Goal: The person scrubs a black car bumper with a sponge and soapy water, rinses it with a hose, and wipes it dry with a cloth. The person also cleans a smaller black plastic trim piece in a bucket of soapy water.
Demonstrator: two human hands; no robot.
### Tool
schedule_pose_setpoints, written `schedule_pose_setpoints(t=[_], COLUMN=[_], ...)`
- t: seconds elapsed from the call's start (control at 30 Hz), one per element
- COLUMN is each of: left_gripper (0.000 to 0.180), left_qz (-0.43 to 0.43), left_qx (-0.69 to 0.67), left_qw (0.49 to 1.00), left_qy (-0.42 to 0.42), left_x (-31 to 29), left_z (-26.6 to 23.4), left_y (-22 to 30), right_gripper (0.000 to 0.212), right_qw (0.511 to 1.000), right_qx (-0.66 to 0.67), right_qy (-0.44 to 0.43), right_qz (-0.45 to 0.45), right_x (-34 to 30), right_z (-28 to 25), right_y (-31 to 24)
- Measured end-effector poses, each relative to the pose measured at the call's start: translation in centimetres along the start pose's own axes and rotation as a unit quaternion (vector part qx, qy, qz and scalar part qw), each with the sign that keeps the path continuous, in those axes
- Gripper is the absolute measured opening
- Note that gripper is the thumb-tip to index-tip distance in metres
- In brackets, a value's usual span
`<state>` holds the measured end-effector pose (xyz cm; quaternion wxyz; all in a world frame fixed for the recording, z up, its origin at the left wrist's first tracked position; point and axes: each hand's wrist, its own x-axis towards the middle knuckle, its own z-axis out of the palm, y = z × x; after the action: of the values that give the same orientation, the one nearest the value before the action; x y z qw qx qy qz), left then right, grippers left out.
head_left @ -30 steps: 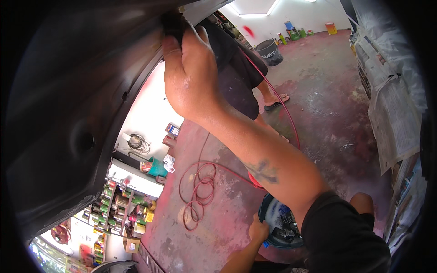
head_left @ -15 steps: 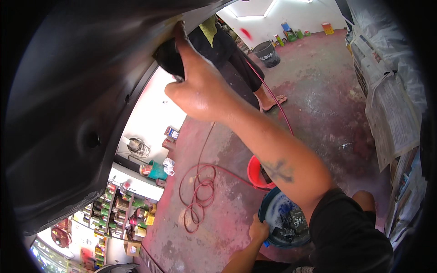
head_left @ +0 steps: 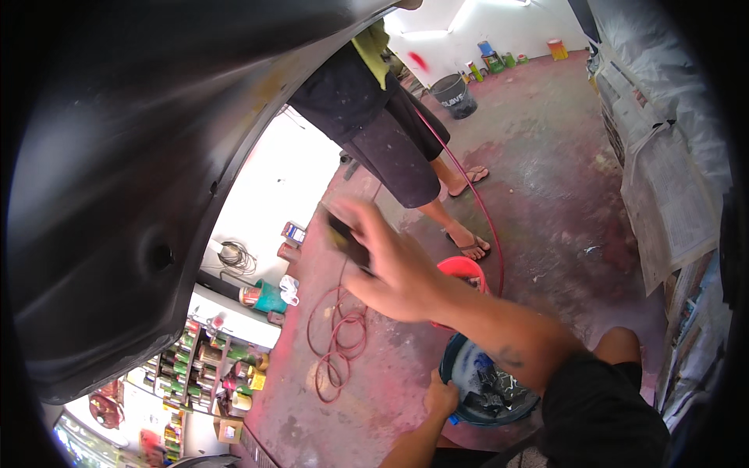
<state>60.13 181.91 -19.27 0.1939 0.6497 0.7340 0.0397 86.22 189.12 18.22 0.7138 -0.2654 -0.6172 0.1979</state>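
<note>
My right hand (head_left: 398, 273) is in mid-air over the floor, below and to the right of a big black car body panel (head_left: 101, 210). Its fingers and thumb close around a dark flat pad (head_left: 349, 243), smeared by motion, so its exact kind is unclear. A yellowish worn patch (head_left: 269, 86) marks the panel near its edge. Low in the view, my left hand (head_left: 442, 396) grips the rim of a dark teal bucket (head_left: 448, 360). Inside are sudsy water, dark pieces (head_left: 491, 386) and something blue.
A red bucket (head_left: 474, 267) stands behind the teal one. Another person (head_left: 394, 152) in sandals stands beyond, near a red hose (head_left: 343, 343) coiled on the floor. Paper-and-plastic sheeting (head_left: 675, 187) hangs at right. Shelves of cans (head_left: 203, 366) and a black bucket (head_left: 454, 97) are farther off.
My right hand has come away from the panel and moved down with the dark pad, uncovering the yellowish patch. The left hand stays on the bucket's rim. More of the other person shows.
</note>
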Motion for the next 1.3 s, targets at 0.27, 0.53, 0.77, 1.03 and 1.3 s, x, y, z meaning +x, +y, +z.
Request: schedule_pose_setpoints(t=[0.27, 0.53, 0.77, 1.03, 1.3], left_gripper=[0.065, 0.071, 0.027, 0.033, 0.062], left_qz=[-0.024, 0.314, 0.400, 0.408, 0.247], left_qx=[0.012, 0.128, -0.163, -0.178, -0.412], left_qw=[0.999, 0.902, 0.878, 0.885, 0.877], left_qy=[-0.044, 0.266, 0.206, 0.139, -0.019], left_x=[-0.1, -4.3, -3.0, -5.7, -5.3], left_z=[-1.2, -2.5, -2.3, -8.3, -7.4], left_y=[1.4, 3.0, 1.6, 5.8, 5.3], right_gripper=[0.051, 0.030, 0.030, 0.032, 0.031], right_qw=[0.843, 0.704, 0.834, 0.774, 0.830], right_qx=[-0.272, -0.373, -0.096, 0.315, 0.177], right_qy=[-0.214, -0.438, 0.004, -0.003, -0.079], right_qz=[0.412, 0.417, 0.543, 0.549, 0.523], right_x=[-33.4, -44.2, -37.8, -34.0, -33.1], right_z=[0.9, -1.4, -3.6, -5.1, -4.8], right_y=[15.2, 21.6, 15.9, 11.1, 9.7])
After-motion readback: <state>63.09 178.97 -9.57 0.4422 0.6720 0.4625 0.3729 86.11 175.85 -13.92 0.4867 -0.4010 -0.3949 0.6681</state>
